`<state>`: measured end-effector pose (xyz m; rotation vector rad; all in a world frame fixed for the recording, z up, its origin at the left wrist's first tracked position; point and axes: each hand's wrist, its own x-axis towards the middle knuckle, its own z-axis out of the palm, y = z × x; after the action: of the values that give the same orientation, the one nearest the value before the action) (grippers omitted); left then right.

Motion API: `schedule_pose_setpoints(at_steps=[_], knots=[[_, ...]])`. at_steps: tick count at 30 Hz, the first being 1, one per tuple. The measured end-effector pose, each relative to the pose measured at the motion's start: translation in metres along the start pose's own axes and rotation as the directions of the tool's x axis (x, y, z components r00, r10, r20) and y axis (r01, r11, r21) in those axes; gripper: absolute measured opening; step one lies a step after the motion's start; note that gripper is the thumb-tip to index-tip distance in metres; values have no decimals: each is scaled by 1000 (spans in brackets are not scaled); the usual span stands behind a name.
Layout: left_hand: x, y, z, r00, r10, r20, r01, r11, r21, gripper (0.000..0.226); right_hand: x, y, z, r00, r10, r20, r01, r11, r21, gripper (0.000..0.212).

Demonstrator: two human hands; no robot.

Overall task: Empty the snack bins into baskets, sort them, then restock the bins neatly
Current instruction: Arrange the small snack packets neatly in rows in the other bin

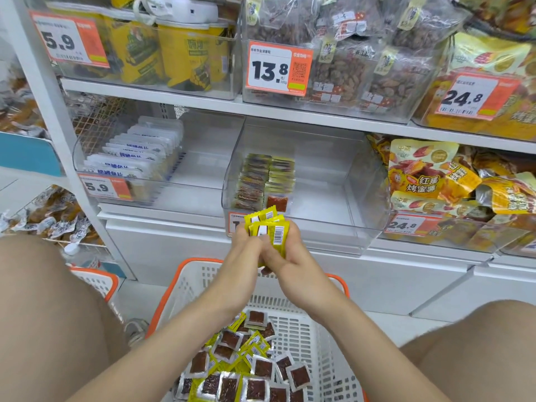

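My left hand (246, 246) and my right hand (285, 253) together grip a small stack of yellow snack packets (268, 227), held upright above the basket and just in front of the clear middle bin (359, 224). Two neat rows of the same packets (265, 181) stand at the left side of that bin. Below my arms, a white basket with an orange rim (313, 320) holds several loose yellow and dark-red packets (243, 364).
A clear bin on the left (87, 158) holds rows of white-and-blue packets. On the right, an open bin holds sweet-potato snack bags (435, 181). A second orange-rimmed basket (100, 281) sits at left. My knees flank the basket.
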<state>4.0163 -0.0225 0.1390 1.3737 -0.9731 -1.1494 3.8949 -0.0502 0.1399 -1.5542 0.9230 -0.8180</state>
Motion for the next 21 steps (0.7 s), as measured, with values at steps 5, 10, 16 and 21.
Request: schedule_pose_setpoints(at_steps=[5, 10, 16, 21], knots=[[-1, 3, -13, 995, -30, 96, 54, 965, -256, 41, -8, -5, 1, 978, -159, 135, 198, 914, -354, 47], [2, 13, -10, 987, -3, 161, 55, 944, -325, 66, -3, -7, -6, 956, -282, -82, 204, 838, -506, 47], [-5, 12, 1, 991, 3, 131, 50, 914, -402, 67, -2, -5, -17, 934, -357, 30, 274, 656, -703, 59], [-10, 21, -8, 949, -143, 282, 271, 827, -492, 54, -2, -21, -43, 926, -355, 131, 356, 703, -615, 77]])
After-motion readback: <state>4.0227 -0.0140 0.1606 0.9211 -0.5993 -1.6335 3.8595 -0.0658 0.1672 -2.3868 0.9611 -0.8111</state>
